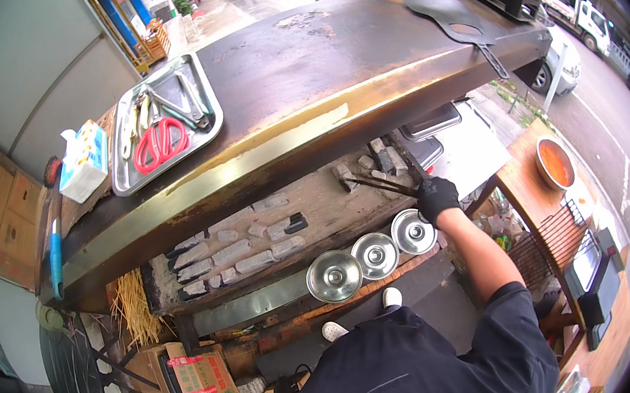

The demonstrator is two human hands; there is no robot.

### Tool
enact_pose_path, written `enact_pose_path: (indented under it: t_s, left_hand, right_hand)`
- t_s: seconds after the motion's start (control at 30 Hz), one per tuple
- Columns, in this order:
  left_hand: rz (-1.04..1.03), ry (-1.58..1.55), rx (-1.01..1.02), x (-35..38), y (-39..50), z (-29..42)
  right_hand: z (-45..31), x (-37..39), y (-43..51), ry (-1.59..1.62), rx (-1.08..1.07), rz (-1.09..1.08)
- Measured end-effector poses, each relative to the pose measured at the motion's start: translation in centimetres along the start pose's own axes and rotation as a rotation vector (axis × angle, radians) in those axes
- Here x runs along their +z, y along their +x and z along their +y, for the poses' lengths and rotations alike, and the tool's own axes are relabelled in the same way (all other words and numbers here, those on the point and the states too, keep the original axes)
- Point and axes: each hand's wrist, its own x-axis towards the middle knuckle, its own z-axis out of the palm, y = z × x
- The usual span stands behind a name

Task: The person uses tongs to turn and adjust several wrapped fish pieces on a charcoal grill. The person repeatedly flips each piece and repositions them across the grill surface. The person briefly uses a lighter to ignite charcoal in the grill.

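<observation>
My right hand, in a black glove, grips a pair of metal tongs over the right end of a long charcoal grill trough. The tongs' tips are at an ash-covered charcoal piece; whether they pinch it is unclear. More charcoal lies in the corner beyond. Several grey charcoal pieces lie in rows at the trough's left end, with one darker piece among them. My left hand, also black-gloved, hangs low near the boxes, mostly hidden by my shirt. What it holds, if anything, cannot be made out.
Three round metal lids line the trough's near ledge. Above the trough juts a metal hood, carrying a steel tray with red-handled scissors, and a black fan-shaped plate. On the right, a wooden table holds a bowl of red sauce.
</observation>
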Motion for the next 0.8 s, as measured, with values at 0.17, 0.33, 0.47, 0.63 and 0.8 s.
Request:
enact_pose_path:
  t_s: [0.17, 0.33, 0.47, 0.63, 0.8]
  left_hand:
    - [0.144, 0.069, 0.006, 0.5, 0.3, 0.4]
    - [0.053, 0.664, 0.139, 1.8, -0.7, 1.9]
    - [-0.08, 1.57, 0.708, 1.4, -0.9, 1.7]
    - [-0.046, 1.705, 0.666, 1.3, -0.3, 1.4]
    - [-0.143, 1.98, 0.794, 1.2, -0.1, 2.2]
  right_hand:
    - [1.8, -0.9, 0.1, -0.096, 0.052, -0.045]
    - [1.9, 0.4, -2.1, 0.03, 0.05, -0.029]
    - [4.4, 0.2, -4.6, 0.17, 0.161, -0.066]
    - [7.1, -0.9, -2.6, 0.145, 0.224, -0.005]
    - [7.4, -0.1, 0.7, 0.152, 0.221, 0.0]
